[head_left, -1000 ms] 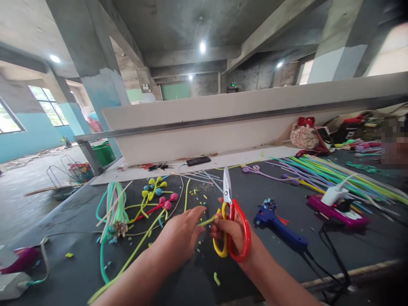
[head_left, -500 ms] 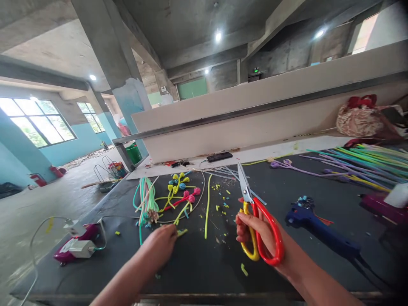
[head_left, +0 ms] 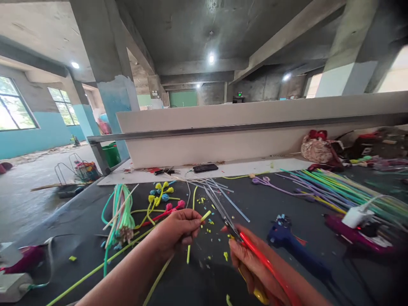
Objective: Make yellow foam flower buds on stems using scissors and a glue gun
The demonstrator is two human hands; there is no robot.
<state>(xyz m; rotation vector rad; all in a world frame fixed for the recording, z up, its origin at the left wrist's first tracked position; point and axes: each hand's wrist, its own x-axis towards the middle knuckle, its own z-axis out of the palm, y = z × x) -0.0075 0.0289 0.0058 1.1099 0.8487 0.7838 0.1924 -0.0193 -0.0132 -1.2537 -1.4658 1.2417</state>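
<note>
My left hand (head_left: 178, 231) pinches a yellow-green pipe cleaner (head_left: 206, 216) between thumb and fingers, its short end poking out to the right. A long yellow-green length trails below that forearm; whether it is the same stem I cannot tell. In my right hand (head_left: 247, 255) are scissors (head_left: 263, 257) with one red and one yellow handle. Their blades look slightly parted and point away, to the right of the stem's end and apart from it. On the table between the hands lie yellow-green snippets (head_left: 225, 255) and another yellow-green pipe cleaner (head_left: 189, 246).
To the left are a bundle of pale green pipe cleaners (head_left: 123, 212) and yellow, blue and pink budded stems (head_left: 162, 189). A blue glue gun (head_left: 296, 250) lies right, near a purple power strip (head_left: 347, 233) and many coloured stems (head_left: 338, 187). A phone (head_left: 205, 168) is at the back.
My left hand has risen from the table with the pipe cleaner and come closer to the scissors. The scissors have tipped forward, blades now slightly apart. The head view has turned right.
</note>
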